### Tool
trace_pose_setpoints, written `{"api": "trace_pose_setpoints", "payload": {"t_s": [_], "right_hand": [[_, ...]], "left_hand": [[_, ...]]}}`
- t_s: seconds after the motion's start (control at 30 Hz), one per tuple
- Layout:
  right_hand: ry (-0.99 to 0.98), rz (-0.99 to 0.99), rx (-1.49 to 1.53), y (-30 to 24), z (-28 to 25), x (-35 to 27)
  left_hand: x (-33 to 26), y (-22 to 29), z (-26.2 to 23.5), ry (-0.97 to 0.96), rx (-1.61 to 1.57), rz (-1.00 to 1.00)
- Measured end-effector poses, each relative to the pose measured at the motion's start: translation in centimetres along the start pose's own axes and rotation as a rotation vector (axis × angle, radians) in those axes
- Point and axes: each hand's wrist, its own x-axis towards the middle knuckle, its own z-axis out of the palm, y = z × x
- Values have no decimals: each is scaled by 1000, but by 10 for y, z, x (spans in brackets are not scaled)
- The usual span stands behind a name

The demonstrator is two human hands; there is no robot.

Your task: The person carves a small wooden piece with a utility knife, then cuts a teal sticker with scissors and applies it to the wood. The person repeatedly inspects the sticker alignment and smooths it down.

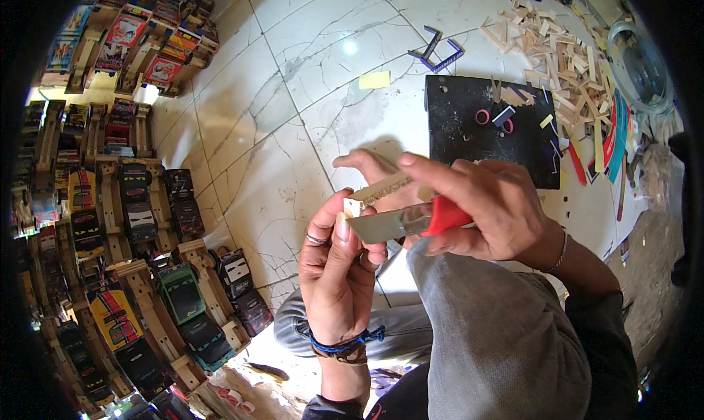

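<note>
A pale tiled floor [293, 126] with dark cracks fills most of the view. Along its left side stand long rows of small wooden toy trucks [132, 273] with coloured printed panels, packed close together. At the upper right lies a black cutting mat [455, 137] carrying small rings and offcuts, and just beyond it a heap of short wooden sticks [557, 53]. A yellow paper square [375, 79] lies on the tiles near the mat's left edge.

The person's grey-trousered knee [499, 332] rises at the lower centre. Above it the two hands meet. The left hand [334, 273], with a ring and a blue cord at the wrist, pinches a small pale wooden strip [374, 192] between thumb and fingers. The right hand [491, 207] is closed around a red-handled utility knife [422, 220], index finger stretched forward over the strip. The knife's blade lies just beneath the strip, against the left thumb. The strip sits between both hands, well above the floor.
</note>
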Motion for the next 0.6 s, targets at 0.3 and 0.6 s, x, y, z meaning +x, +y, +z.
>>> {"api": "trace_pose_setpoints", "payload": {"t_s": [0.3,0.6], "right_hand": [[-65,5,-131,-1,8,2],[-38,-57,-298,1,6,0]], "left_hand": [[-4,1,5,-24,1,19],[-8,-1,0,-61,77,36]]}}
